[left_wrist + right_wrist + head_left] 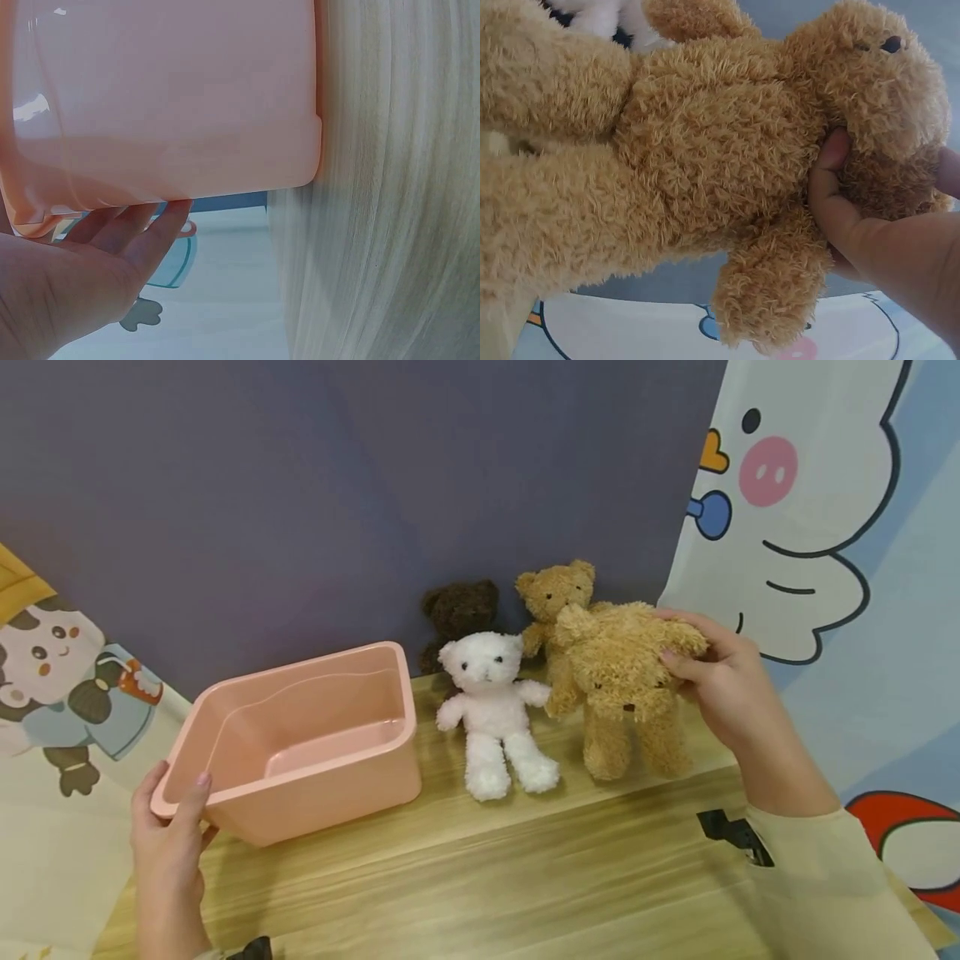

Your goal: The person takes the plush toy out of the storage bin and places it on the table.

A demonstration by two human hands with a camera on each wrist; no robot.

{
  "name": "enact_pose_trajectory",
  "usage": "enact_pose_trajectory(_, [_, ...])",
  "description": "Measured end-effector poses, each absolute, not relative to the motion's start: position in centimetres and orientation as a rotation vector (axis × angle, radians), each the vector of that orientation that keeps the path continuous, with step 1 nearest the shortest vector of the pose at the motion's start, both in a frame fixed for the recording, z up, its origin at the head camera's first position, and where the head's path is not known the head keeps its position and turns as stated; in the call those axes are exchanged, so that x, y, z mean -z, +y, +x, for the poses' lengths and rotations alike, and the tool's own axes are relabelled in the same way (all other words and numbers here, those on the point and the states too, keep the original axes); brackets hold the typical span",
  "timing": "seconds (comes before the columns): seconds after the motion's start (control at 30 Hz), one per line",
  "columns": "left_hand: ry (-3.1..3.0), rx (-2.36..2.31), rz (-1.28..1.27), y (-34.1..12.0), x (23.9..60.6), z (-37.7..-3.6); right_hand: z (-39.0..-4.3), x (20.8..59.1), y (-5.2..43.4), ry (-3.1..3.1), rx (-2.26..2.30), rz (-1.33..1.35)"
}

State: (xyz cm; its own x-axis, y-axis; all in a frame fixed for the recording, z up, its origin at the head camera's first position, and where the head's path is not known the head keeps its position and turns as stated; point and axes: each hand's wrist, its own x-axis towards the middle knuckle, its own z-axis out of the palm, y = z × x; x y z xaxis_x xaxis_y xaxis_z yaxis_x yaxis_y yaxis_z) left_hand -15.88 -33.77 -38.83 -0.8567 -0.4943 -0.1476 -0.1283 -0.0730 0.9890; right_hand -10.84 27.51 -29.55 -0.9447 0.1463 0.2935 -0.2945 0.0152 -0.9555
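Note:
My left hand point(171, 835) grips the near left corner of a pink plastic bin point(322, 802), with the thumb over the rim. In the left wrist view, the fingers point(154, 232) curl against the bin's outer wall. My right hand point(723, 681) holds a curly tan teddy bear point(626, 664) at the right of the group. The right wrist view has the thumb point(831, 180) pressed in beside the bear's head. A white teddy bear point(497, 710) sits between the bin and this tan bear. Nothing shows inside the visible part of the bin.
A dark brown teddy bear point(467, 610) sits behind the white one, partly hidden. Another tan teddy bear point(553, 592) sits behind the held bear. A dark grey backdrop point(337, 502) rises behind the wooden table point(465, 877), with cartoon-printed cloth at both sides.

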Motion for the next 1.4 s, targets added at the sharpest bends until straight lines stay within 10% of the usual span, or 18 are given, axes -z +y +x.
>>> enact_pose_trajectory(1.4, [-1.935,2.02,0.685,-33.7,38.6,-16.2,-22.3,36.6,32.1,-2.516,-2.031,-0.244])
